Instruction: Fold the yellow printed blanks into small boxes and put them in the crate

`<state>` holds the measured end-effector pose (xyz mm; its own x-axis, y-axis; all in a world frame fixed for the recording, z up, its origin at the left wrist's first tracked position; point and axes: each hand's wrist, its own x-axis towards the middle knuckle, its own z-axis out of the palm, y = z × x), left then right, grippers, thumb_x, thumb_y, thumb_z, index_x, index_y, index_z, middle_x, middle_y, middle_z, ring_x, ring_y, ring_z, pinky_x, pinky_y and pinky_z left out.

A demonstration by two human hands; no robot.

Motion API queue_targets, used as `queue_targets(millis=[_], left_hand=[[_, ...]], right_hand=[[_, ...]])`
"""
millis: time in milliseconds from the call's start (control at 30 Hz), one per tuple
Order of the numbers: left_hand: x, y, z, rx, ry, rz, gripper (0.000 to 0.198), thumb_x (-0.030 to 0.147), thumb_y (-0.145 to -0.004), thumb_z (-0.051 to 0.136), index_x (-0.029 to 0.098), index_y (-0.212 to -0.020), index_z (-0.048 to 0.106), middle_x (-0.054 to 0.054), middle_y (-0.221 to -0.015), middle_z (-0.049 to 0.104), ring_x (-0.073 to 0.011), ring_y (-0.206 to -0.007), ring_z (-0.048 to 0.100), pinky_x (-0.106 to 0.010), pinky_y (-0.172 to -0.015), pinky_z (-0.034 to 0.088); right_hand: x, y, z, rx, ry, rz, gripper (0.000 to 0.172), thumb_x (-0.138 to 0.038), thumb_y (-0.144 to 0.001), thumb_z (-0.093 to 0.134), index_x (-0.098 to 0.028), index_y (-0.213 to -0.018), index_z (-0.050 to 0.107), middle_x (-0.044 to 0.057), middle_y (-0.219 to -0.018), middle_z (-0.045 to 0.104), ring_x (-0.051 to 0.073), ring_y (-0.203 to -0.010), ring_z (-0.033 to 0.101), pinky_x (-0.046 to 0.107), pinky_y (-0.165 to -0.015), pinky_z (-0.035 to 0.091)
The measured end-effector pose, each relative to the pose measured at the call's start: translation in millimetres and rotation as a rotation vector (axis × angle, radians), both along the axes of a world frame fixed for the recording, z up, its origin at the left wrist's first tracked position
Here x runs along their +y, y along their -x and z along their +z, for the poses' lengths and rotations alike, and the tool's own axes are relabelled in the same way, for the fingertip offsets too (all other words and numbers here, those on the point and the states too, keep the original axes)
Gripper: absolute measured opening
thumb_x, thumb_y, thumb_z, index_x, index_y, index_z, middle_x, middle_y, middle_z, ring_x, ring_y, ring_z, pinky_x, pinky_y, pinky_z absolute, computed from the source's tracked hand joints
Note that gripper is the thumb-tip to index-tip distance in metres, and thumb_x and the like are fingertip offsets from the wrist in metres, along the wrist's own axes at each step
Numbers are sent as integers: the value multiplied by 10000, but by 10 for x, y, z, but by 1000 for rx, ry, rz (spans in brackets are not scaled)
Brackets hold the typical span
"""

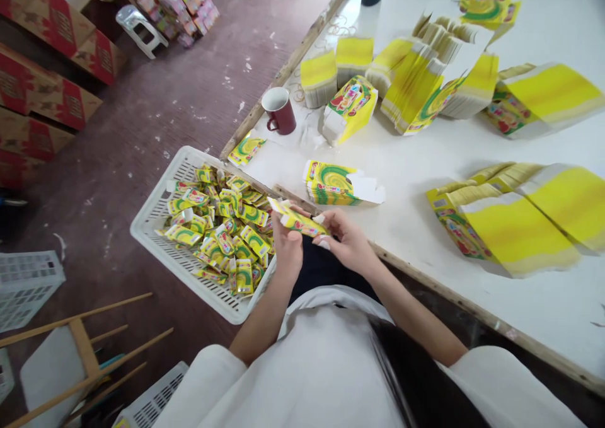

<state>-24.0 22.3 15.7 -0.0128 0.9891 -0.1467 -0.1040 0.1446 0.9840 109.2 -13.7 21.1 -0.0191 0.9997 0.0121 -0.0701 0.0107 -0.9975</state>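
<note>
Between my two hands, over my lap at the table's edge, is a small yellow and green printed carton (302, 224). My left hand (289, 248) grips its left end, thumb on the near side. The fingers of my right hand (347, 242) pinch its right end. Just left of my hands, a white plastic basket (161, 245) holds many small yellow and green packets (243, 277). On the table in front of me lies a stack of flattened cartons (328, 185) with white flaps. The far sides of my fingers are hidden.
The white table (406, 226) has a wooden edge. On it stand a maroon mug (285, 119), a yellow box (352, 109) and bundles of flat cartons (524, 217). At left are cardboard boxes (51, 56), a wooden chair (85, 352) and a silver stool (142, 28).
</note>
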Motion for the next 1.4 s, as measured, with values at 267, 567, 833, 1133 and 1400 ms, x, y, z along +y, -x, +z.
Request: queue_targets(millis=[267,567,833,1133,1400], left_hand=[[96,441,255,-168,-66,-117,710,795,-705,698,268,-1181,703,-97,-1265,731,-284,-1196,679,-425,-1044,519],[-18,402,322,758,-166,-645,640,340,-735,807,191,-1302,551,-115,-1200,708,-302,-1076,694,-460,-967,543],[-216,241,122,994,-601,-442,668,309,-783,743,190,-1346,405,-131,-1186,668,-305,-1095,663,-485,-1002,499],[-166,211,218,917,-446,-453,696,420,-764,766,187,-1308,401,-142,-1198,640,-320,-1088,664,-456,-923,537],[-223,186,159,938,-632,-511,786,291,-786,724,196,-1445,306,-159,-1297,624,-308,-1109,670,-444,-926,543]], right_hand=[[35,-364,89,-476,-300,-133,203,-200,-966,536,-265,-941,727,45,-910,756,218,-885,654,384,-826,528],[-21,-146,-18,-512,-445,-465,542,-375,-939,635,-271,-1444,471,123,-1382,579,290,-1334,516,538,-1187,356],[18,3,4,409,119,-158,717,-718,-868,595,-253,-1410,538,126,-1355,657,308,-1351,562,503,-1154,445],[19,-112,57,503,132,177,926,-932,-706,533,-254,-1322,666,127,-1362,674,357,-1425,484,547,-1152,436],[-38,-82,-5,460,270,161,742,-577,-833,741,-298,-1485,525,49,-1571,511,293,-1475,441,503,-1245,330]])
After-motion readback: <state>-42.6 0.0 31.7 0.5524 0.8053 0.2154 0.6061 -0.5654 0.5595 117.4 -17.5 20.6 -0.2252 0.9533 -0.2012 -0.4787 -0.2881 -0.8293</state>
